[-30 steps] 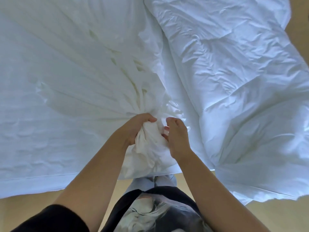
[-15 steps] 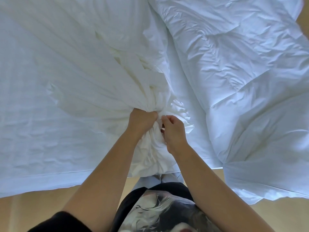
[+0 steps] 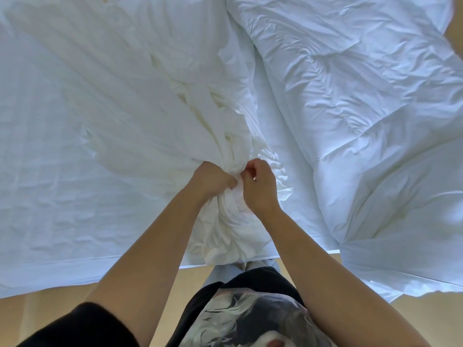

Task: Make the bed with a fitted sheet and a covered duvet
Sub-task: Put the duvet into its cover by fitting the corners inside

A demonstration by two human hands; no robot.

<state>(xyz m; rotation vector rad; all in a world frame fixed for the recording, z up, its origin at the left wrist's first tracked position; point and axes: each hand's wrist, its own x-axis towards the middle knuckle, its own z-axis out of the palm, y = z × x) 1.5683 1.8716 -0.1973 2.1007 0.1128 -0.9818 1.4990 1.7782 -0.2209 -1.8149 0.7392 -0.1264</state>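
Note:
A white duvet cover (image 3: 105, 116) lies spread over the left and middle of the bed, drawn into a thick gathered bunch (image 3: 225, 216) at the near edge. My left hand (image 3: 209, 179) grips the bunch from the left. My right hand (image 3: 260, 186) is curled against its right side, fingers pinching the gathered cloth. A puffy white quilted duvet (image 3: 363, 101) lies crumpled on the right half of the bed, and its near corner hangs over the edge.
The bed's near edge (image 3: 75, 274) runs across the lower part of the view. Below it is light wooden floor (image 3: 413, 319). My own legs and dark printed shirt (image 3: 245, 309) stand close against the bed.
Both hands have moved a little farther up the bunch and gathered more cover toward me. The folds radiating from the bunch have grown tighter and longer.

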